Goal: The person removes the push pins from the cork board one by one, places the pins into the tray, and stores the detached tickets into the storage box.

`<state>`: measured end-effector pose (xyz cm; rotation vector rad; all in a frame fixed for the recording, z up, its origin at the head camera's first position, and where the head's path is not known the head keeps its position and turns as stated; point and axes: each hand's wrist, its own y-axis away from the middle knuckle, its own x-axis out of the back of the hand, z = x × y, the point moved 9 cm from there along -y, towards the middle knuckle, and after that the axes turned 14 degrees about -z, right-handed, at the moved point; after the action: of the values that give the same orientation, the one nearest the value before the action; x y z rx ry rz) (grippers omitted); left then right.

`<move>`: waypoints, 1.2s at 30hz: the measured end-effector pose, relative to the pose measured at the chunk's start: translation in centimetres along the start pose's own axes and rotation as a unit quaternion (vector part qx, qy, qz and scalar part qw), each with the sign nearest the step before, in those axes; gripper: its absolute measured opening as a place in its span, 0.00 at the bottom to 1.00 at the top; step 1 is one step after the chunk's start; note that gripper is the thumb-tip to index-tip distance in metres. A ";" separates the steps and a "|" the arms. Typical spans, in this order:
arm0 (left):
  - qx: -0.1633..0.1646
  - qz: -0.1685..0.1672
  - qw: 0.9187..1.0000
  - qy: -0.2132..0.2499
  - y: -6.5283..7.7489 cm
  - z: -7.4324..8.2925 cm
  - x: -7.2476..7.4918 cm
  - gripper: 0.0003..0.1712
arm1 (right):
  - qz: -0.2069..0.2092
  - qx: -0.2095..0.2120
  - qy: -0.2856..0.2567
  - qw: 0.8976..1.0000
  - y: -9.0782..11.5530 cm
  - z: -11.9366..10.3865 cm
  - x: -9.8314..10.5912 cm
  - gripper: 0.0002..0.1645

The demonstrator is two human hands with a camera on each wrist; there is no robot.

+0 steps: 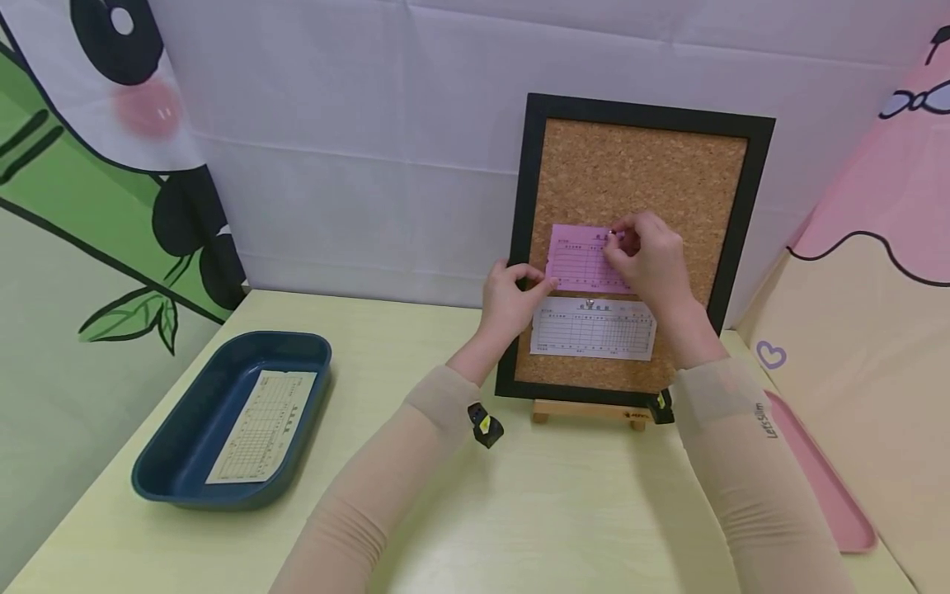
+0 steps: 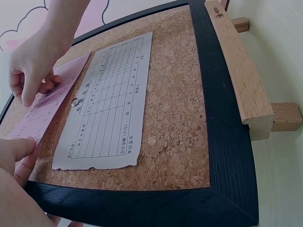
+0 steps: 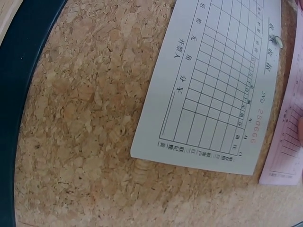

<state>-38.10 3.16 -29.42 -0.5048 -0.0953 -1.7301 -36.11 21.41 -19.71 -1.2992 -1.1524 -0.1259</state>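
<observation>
A black-framed cork board (image 1: 638,173) stands upright on a small wooden easel (image 1: 586,410). Against its cork lies a pink receipt slip (image 1: 575,260), whose lower left corner my left hand (image 1: 510,301) pinches between thumb and fingers. At the slip's top edge my right hand (image 1: 653,256) has thumb and index finger closed around a small push pin (image 1: 613,233), mostly hidden by the fingertips. Just below, a white receipt slip (image 1: 594,330) hangs from a clear push pin (image 2: 75,102) at its top middle. The right hand covers the pink slip's right part in the head view.
On the left of the table, a dark blue tray (image 1: 148,462) holds a cream printed slip (image 1: 263,425). A pink tray (image 1: 824,478) lies at the right edge, partly behind the right sleeve. Behind the board hangs a pale cloth (image 1: 356,148).
</observation>
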 end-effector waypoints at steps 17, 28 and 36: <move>-0.006 -0.007 1.000 -0.025 0.7 0.0 1.1 0.14 | 0.032 0.061 -0.030 0.997 1.0 -2.6 2.4 0.06; 0.015 -0.022 0.999 -0.041 1.2 -0.1 2.6 0.15 | 0.026 0.073 -0.005 0.997 2.2 -3.6 4.9 0.07; 0.008 -0.025 0.999 -0.032 1.9 0.3 3.9 0.14 | 0.047 0.086 -0.008 0.995 3.1 -4.8 6.7 0.06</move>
<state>-36.77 -0.73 -28.01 -0.5508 -0.1691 -1.7597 -28.03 22.07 -16.29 -1.2007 -1.0900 0.0519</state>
